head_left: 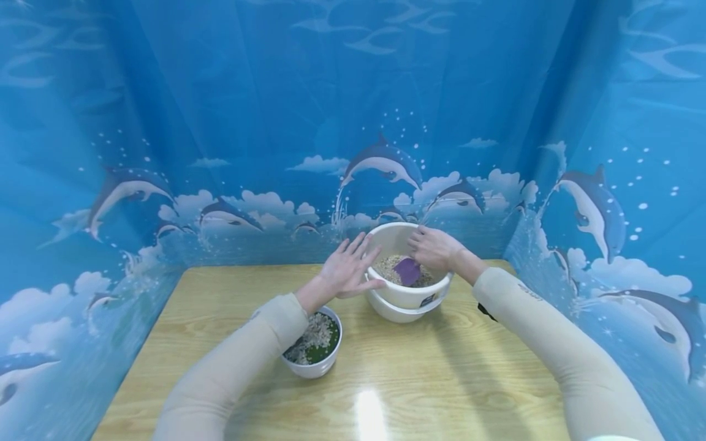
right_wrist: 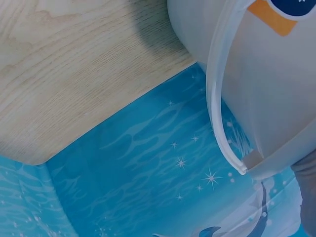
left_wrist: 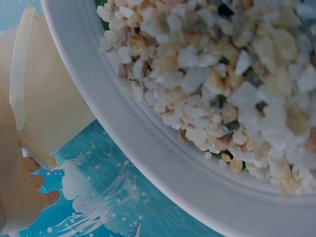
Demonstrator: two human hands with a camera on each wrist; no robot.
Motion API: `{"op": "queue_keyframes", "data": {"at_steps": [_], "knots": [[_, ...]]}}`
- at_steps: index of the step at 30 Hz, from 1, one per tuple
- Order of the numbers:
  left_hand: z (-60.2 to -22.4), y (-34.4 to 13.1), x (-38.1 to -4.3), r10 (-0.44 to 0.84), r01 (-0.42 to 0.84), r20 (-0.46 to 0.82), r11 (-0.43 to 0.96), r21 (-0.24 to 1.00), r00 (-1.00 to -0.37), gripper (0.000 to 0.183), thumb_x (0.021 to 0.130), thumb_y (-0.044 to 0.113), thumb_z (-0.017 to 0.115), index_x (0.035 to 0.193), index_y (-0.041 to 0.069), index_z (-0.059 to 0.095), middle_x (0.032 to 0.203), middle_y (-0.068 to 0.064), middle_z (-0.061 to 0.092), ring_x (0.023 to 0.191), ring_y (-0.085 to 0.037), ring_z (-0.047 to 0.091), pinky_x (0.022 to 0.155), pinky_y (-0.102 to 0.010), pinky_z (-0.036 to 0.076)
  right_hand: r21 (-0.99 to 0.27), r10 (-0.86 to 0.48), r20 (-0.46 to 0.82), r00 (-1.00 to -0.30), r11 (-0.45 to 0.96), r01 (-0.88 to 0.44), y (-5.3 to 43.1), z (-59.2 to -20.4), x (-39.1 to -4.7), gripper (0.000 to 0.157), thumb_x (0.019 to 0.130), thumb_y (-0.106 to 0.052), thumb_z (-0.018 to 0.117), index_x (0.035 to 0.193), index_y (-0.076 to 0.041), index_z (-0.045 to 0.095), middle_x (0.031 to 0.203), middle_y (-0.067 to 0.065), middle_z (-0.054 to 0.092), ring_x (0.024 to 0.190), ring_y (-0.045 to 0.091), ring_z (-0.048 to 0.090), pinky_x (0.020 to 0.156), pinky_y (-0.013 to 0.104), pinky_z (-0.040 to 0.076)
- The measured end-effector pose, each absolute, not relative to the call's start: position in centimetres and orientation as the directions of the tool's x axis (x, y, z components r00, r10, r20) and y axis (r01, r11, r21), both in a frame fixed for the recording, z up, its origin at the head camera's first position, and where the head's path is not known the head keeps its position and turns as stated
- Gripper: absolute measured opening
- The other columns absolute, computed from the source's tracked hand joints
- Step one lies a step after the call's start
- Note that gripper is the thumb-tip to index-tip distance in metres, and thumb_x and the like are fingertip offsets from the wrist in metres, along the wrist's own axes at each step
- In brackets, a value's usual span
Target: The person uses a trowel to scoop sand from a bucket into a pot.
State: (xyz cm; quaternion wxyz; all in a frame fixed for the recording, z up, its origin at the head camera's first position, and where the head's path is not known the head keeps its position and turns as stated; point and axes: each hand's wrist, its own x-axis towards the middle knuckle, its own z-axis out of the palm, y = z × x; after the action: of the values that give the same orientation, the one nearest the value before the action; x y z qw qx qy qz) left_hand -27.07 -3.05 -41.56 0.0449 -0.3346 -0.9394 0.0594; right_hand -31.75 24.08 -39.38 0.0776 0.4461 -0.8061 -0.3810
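Note:
A white bucket (head_left: 393, 296) stands toward the back of the table, with pale gravel (head_left: 386, 267) inside. My right hand (head_left: 437, 248) reaches over its right side with curled fingers and grips a purple scoop (head_left: 407, 272), whose blade lies on the gravel. The scoop's handle is hidden by the hand. My left hand (head_left: 349, 269) rests at the bucket's left rim, fingers spread and mostly straight. Below the left forearm is a white bowl (head_left: 317, 370) with loose gravel (left_wrist: 197, 74) over something green; the sleeve covers part of it.
The bucket's white handle (right_wrist: 217, 94) hangs down along its outer side. Under everything is a light wood table (head_left: 220, 306). A blue curtain with dolphins (head_left: 309, 122) closes off the back and both sides, right up to the table's edges.

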Motion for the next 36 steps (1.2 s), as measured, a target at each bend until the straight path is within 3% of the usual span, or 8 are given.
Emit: {"op": "queue_keyframes", "data": {"at_steps": [10, 22, 29, 36], "knots": [[-41.62, -3.11, -27.12, 0.626, 0.615, 0.045, 0.775, -0.144, -0.778, 0.095, 0.099, 0.083, 0.030, 0.170, 0.020, 0.021, 0.179, -0.014, 0.013, 0.167, -0.033, 0.014, 0.136, -0.053, 0.020, 0.663, -0.825, -0.166, -0.541, 0.312, -0.680, 23.59, -39.74, -31.33, 0.013, 0.097, -0.028, 0.073, 0.106, -0.020, 0.080, 0.108, 0.002, 0.073, 0.108, 0.023, 0.065, 0.100, 0.040, 0.053], [-41.66, -2.97, -27.22, 0.624, 0.614, 0.032, 0.776, -0.147, -0.781, 0.096, 0.099, 0.083, 0.029, 0.170, 0.020, 0.020, 0.179, -0.013, 0.011, 0.167, -0.032, 0.012, 0.137, -0.052, 0.018, 0.653, -0.828, -0.143, -0.542, 0.332, -0.681, 23.46, -39.92, -31.10, 0.012, 0.097, -0.027, 0.073, 0.101, -0.019, 0.080, 0.105, 0.002, 0.073, 0.106, 0.023, 0.065, 0.094, 0.039, 0.051], [-41.67, -3.01, -27.19, 0.633, 0.622, 0.037, 0.768, -0.151, -0.773, 0.096, 0.099, 0.083, 0.029, 0.170, 0.019, 0.019, 0.179, -0.014, 0.012, 0.167, -0.032, 0.013, 0.136, -0.053, 0.019, 0.625, -0.826, -0.137, -0.548, 0.357, -0.694, 23.65, -39.89, -31.02, 0.029, 0.100, -0.044, 0.068, 0.099, -0.018, 0.080, 0.101, 0.001, 0.072, 0.101, 0.022, 0.064, 0.091, 0.039, 0.050], [-41.69, -3.09, -27.18, 0.634, 0.623, 0.042, 0.768, -0.148, -0.772, 0.096, 0.099, 0.083, 0.029, 0.170, 0.019, 0.020, 0.179, -0.014, 0.013, 0.167, -0.032, 0.014, 0.136, -0.053, 0.019, 0.600, -0.830, -0.111, -0.546, 0.382, -0.703, 23.72, -40.03, -31.04, 0.035, 0.100, -0.049, 0.065, 0.095, -0.017, 0.079, 0.095, -0.001, 0.070, 0.095, 0.020, 0.062, 0.087, 0.037, 0.049]]}}
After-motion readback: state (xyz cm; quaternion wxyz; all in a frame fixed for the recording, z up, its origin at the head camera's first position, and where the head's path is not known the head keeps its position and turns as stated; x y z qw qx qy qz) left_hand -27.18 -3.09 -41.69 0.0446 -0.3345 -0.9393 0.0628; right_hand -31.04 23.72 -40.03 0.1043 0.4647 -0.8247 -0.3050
